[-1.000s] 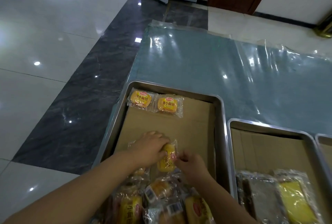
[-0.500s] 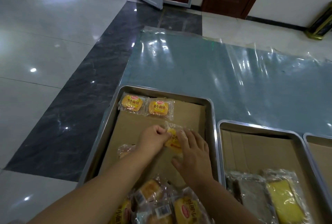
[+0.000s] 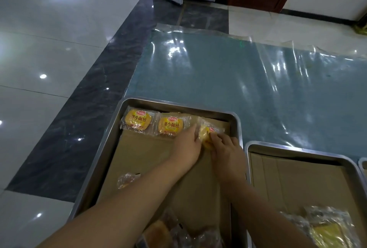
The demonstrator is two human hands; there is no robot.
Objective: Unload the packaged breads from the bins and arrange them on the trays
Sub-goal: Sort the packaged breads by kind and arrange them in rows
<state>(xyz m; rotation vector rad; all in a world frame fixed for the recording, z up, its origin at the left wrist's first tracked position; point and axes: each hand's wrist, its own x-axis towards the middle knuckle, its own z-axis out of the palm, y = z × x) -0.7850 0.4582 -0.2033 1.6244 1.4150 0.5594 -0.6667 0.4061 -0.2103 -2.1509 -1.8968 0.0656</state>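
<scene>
A steel tray (image 3: 111,148) lined with brown cardboard lies in front of me. Two packaged yellow breads (image 3: 137,120) (image 3: 170,126) sit side by side along its far edge. Both hands hold a third packaged bread (image 3: 207,132) just right of those two, at the tray's far right. My left hand (image 3: 188,146) grips its left side, my right hand (image 3: 228,150) its right side. Another wrapped bread (image 3: 126,180) lies alone near the tray's left wall. More packaged breads (image 3: 168,233) are piled at the near end.
A second cardboard-lined tray (image 3: 297,150) stands to the right, holding wrapped breads (image 3: 325,228) at its near end; a third tray's corner (image 3: 362,162) shows beyond it. A clear plastic sheet (image 3: 238,72) covers the floor behind the trays. Doors are at the back.
Both hands lifted one bread from the near pile and carried it forward and right to the tray's far edge, beside the two placed breads. The camera tilted forward.
</scene>
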